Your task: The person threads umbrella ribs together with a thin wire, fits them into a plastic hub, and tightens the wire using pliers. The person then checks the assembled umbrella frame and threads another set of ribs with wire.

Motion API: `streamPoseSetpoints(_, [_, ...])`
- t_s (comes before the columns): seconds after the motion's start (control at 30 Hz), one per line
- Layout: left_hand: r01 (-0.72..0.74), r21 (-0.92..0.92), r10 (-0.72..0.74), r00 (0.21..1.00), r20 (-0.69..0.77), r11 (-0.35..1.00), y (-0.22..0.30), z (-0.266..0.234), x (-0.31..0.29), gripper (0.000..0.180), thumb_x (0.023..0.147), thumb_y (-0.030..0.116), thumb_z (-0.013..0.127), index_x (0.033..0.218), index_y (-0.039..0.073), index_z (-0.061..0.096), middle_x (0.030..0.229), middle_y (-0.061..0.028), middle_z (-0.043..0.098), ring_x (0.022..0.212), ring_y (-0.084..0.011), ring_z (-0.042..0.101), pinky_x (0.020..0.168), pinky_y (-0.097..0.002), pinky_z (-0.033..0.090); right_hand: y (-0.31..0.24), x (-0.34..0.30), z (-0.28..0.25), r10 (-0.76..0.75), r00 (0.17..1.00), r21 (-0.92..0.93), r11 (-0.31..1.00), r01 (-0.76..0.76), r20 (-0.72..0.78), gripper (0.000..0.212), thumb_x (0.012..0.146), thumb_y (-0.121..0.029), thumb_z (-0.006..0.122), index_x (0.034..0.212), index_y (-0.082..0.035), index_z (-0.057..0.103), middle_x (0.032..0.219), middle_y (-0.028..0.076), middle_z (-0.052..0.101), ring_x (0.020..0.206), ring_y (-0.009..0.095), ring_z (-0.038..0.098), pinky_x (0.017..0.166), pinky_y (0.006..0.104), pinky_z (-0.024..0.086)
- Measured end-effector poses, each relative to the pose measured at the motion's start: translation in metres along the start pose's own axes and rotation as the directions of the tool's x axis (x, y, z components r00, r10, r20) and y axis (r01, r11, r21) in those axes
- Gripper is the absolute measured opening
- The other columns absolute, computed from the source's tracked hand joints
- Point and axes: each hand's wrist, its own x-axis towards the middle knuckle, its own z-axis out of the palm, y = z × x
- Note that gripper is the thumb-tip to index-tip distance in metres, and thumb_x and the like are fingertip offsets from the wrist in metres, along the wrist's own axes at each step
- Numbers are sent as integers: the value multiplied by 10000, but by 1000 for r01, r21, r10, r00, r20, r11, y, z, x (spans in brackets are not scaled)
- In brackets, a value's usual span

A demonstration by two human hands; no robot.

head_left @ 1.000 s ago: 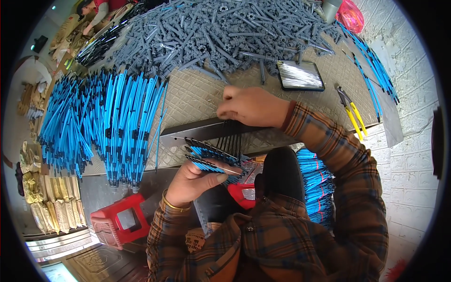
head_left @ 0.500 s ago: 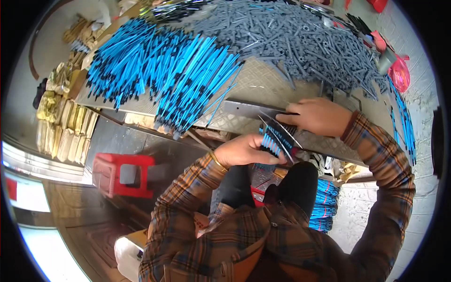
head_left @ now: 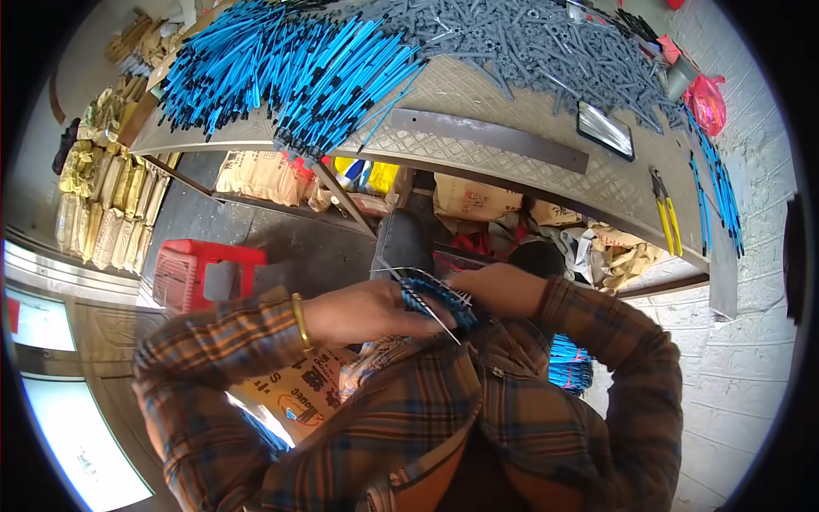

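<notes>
My left hand (head_left: 358,314) is wrapped round a bundle of thin blue rods (head_left: 439,300) with black parts, held low above my lap. Its thumb lies along the near side. Thin, bright straight strips or wires run along the bundle's edges; I cannot make out which. My right hand (head_left: 503,290) closes on the bundle's right side, its fingertips partly hidden. Beyond my knees, on the table's front part, lies a long flat metal strip (head_left: 490,141).
Many loose blue rods (head_left: 333,85) and a heap of grey plastic pieces (head_left: 529,51) cover the table's far side. Yellow-handled pliers (head_left: 667,218) and a dark-framed flat rectangle (head_left: 606,132) lie at right. A red stool (head_left: 209,273) stands left; tied blue bundles (head_left: 567,363) stand below right.
Both hands have drawn back from the table edge toward my body with the bundle. My right hand has left the metal strip and come to the bundle. The view has shifted too.
</notes>
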Motion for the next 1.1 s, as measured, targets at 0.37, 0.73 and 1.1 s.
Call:
streamPoseSetpoints(0.37, [-536,573,729,663,-168,620,5,17,42,225,873,193,586,1022,33,639,1094,-156,591,1054,-231,547,917,-342,407,7,-17,33,-4,996,366,930,-31,95,475,783,-325,644,1129,-26,515,1046,159,589,948,248,578,811,356,457])
streamPoseSetpoints(0.73, [-564,326,649,612,-452,759,4,18,91,188,897,175,538,856,1,595,878,-99,577,902,-183,579,799,-286,445,-23,-1,18,203,869,712,669,214,-452,445,727,-245,743,1059,-20,548,951,85,606,914,147,567,797,311,450])
streamPoseSetpoints(1.1, [-499,-339,277,802,-529,798,-11,-11,96,208,872,110,578,1037,-15,589,1090,-66,590,911,-128,568,807,-255,447,-16,44,34,514,720,865,433,252,-467,251,762,-198,716,904,-16,618,751,8,632,704,62,562,630,235,461])
